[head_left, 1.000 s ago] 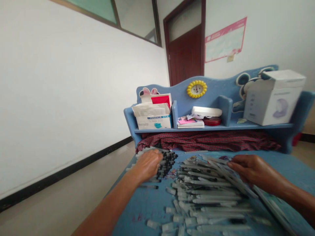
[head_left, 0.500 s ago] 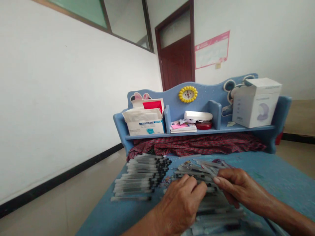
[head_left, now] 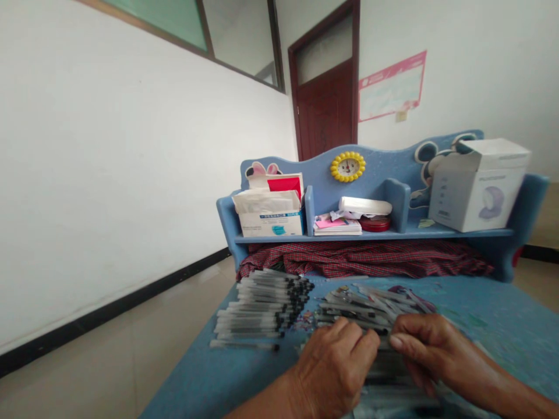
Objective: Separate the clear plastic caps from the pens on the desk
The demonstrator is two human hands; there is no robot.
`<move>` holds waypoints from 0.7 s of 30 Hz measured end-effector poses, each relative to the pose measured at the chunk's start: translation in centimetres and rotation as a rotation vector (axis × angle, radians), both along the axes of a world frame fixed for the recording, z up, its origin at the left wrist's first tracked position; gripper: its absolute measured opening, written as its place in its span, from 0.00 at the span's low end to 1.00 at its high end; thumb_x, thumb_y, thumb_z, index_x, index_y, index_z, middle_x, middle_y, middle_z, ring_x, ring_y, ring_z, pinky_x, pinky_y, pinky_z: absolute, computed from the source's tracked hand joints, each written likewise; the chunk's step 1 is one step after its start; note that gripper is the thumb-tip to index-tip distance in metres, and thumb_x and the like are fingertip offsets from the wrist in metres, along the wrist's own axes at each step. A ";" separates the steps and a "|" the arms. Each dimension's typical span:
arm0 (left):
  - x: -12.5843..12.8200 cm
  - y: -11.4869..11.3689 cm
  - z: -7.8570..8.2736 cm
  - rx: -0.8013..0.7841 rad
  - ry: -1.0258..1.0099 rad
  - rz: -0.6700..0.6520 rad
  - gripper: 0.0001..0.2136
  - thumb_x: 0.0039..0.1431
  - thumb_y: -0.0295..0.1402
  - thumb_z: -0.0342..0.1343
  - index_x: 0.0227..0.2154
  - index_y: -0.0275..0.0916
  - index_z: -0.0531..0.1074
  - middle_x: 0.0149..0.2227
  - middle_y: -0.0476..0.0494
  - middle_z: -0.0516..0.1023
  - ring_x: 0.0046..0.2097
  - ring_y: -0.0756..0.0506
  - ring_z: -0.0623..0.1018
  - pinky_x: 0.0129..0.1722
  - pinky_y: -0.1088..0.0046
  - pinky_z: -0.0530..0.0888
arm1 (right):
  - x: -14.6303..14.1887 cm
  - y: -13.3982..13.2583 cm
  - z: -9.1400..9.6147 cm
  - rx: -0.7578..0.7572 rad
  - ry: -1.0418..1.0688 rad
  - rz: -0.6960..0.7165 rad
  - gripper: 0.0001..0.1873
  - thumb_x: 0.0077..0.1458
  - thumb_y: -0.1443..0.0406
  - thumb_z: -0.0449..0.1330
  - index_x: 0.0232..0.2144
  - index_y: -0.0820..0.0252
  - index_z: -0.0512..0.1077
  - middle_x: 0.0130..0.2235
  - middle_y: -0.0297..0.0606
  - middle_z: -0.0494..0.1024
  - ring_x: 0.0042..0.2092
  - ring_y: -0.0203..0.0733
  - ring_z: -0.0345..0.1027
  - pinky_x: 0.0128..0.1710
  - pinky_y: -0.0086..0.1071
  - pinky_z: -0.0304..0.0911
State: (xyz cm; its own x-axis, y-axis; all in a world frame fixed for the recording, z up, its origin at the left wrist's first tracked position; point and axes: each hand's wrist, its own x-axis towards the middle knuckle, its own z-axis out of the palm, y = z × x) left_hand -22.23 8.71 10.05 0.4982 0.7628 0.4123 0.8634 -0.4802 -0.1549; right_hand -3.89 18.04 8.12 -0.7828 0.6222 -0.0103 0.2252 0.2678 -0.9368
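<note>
My left hand, back upward and fingers curled, is closed at the near edge of a loose pile of pens. Beside it my right hand pinches with thumb and forefinger. A thin pen seems to span the small gap between the two hands, mostly hidden by the fingers. More pens lie below and behind the hands, blurred. To the left, a stack of translucent pens with black ends lies side by side, black ends toward the right.
All this lies on a blue table. Small colourful bits lie between the piles. Checked cloth is bunched under a blue shelf holding a mask box, papers, a red round tin and a white carton.
The view has swung slightly left, so everything appears farther right. My hands stay close together over the pens; the right fingers have closed in nearer to the left.
</note>
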 end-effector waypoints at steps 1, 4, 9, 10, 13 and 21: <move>0.0 0.0 -0.1 0.000 -0.004 -0.004 0.06 0.60 0.27 0.44 0.37 0.37 0.65 0.28 0.46 0.68 0.30 0.46 0.69 0.25 0.72 0.66 | 0.0 0.0 0.1 0.001 0.013 -0.002 0.24 0.50 0.45 0.53 0.20 0.59 0.59 0.15 0.29 0.68 0.16 0.30 0.59 0.16 0.23 0.51; 0.1 0.1 -0.2 0.002 -0.019 -0.015 0.05 0.60 0.27 0.44 0.35 0.37 0.64 0.28 0.46 0.69 0.29 0.47 0.69 0.24 0.73 0.65 | 0.1 0.0 0.3 0.006 0.060 0.004 0.22 0.49 0.47 0.56 0.22 0.59 0.61 0.16 0.30 0.68 0.18 0.31 0.61 0.19 0.24 0.54; 0.1 -0.1 0.0 -0.005 -0.031 0.015 0.04 0.61 0.27 0.44 0.33 0.38 0.63 0.28 0.47 0.69 0.29 0.47 0.69 0.25 0.73 0.66 | 0.2 0.1 0.3 -0.028 0.123 0.010 0.18 0.48 0.52 0.60 0.26 0.59 0.62 0.20 0.28 0.67 0.23 0.32 0.61 0.23 0.24 0.57; 0.1 -0.1 0.1 -0.005 -0.030 0.023 0.04 0.60 0.26 0.44 0.33 0.38 0.63 0.28 0.46 0.69 0.29 0.47 0.69 0.25 0.73 0.66 | 0.3 0.2 0.3 -0.010 0.118 -0.001 0.18 0.49 0.52 0.60 0.27 0.59 0.62 0.21 0.28 0.66 0.23 0.32 0.60 0.23 0.24 0.57; 0.0 -0.1 0.2 -0.005 -0.032 0.032 0.04 0.60 0.26 0.44 0.33 0.38 0.63 0.29 0.46 0.69 0.30 0.46 0.70 0.25 0.72 0.66 | 0.3 0.0 0.6 0.112 0.046 -0.018 0.19 0.54 0.50 0.53 0.24 0.60 0.64 0.19 0.29 0.64 0.21 0.31 0.58 0.21 0.24 0.54; -0.1 0.1 -0.4 0.084 -0.103 0.012 0.05 0.61 0.26 0.44 0.39 0.36 0.62 0.28 0.46 0.71 0.30 0.46 0.72 0.25 0.71 0.68 | 0.1 -0.4 1.0 0.059 0.028 -0.007 0.18 0.54 0.50 0.52 0.27 0.58 0.61 0.20 0.29 0.67 0.20 0.32 0.60 0.20 0.24 0.56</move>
State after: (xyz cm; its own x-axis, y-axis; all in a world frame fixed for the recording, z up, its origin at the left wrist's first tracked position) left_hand -22.29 8.84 9.61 0.4410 0.7291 0.5234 0.8823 -0.4590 -0.1041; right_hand -3.77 17.68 9.14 -0.7776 0.6269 0.0481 0.2017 0.3212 -0.9253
